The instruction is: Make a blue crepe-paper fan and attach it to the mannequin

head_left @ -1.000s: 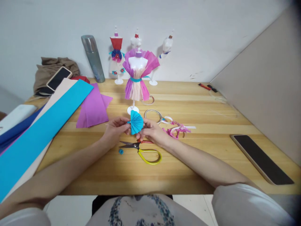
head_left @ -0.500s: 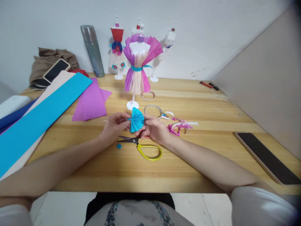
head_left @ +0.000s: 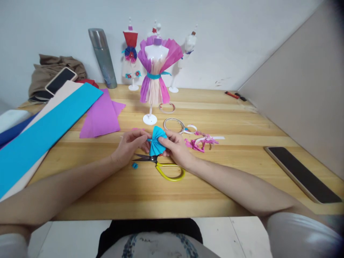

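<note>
A blue pleated paper fan (head_left: pixel 156 143) is held between my two hands above the table. My left hand (head_left: pixel 131 145) pinches its gathered narrow end between thumb and fingers. On the other side, my right hand (head_left: pixel 176 147) has its thumb pressed on the pleats near the wide edge, with the fingers behind it. Scissors (head_left: pixel 170 171) with yellow handles lie just below the hands, blades pointing left; part of them is hidden by the right hand. A small blue paper scrap (head_left: pixel 134 165) rests by the blades.
A mannequin in a purple and cream paper dress (head_left: pixel 154 79) stands ahead, other small mannequins behind it. Tape rolls (head_left: pixel 174 125) and pink scraps (head_left: pixel 201 142) lie to the right, a phone (head_left: pixel 302 173) farther right. Blue paper (head_left: pixel 53 132), purple paper (head_left: pixel 103 118) and a flask (head_left: pixel 103 59) are left.
My right thumb has come down onto the front of the fan's pleats, and the fan has tilted slightly. My left hand keeps its pinch. The view has shifted a little.
</note>
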`<state>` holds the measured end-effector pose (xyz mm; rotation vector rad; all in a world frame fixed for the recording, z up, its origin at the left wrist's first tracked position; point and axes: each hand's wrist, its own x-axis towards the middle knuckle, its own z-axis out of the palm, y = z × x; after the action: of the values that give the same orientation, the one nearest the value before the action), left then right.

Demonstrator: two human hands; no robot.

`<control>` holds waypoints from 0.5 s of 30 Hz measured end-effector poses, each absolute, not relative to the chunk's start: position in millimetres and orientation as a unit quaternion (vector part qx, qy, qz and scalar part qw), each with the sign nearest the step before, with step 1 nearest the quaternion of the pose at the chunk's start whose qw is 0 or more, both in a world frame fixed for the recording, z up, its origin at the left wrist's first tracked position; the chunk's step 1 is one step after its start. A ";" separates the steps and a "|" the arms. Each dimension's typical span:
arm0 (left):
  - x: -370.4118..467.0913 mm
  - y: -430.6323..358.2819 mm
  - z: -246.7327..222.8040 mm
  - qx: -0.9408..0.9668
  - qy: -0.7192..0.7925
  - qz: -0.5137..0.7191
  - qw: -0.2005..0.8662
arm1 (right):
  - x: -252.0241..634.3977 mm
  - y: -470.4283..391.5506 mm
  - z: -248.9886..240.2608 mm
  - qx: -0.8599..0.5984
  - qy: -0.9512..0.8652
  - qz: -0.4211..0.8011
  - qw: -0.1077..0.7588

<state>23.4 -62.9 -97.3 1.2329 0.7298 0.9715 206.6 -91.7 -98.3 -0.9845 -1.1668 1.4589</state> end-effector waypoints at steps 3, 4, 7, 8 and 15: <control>25.0 -62.4 -96.7 0.525 0.328 0.430 0.657 | 206.9 -91.6 -99.1 -0.398 -0.490 0.598 0.494; 25.4 -62.3 -96.5 0.521 0.328 0.428 0.662 | 206.8 -91.7 -99.1 -0.398 -0.491 0.596 0.496; 25.8 -62.3 -95.9 0.524 0.326 0.411 0.670 | 206.0 -92.1 -98.6 -0.398 -0.489 0.598 0.495; 25.6 -62.3 -95.7 0.530 0.325 0.408 0.668 | 205.8 -92.2 -98.3 -0.393 -0.491 0.602 0.492; 25.1 -63.6 -92.8 0.569 0.318 0.405 0.641 | 205.1 -91.6 -97.8 -0.366 -0.508 0.609 0.486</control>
<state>25.1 -63.6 -92.8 1.2977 0.7255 0.9222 205.1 -91.6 -97.8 -0.8909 -1.2365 1.4823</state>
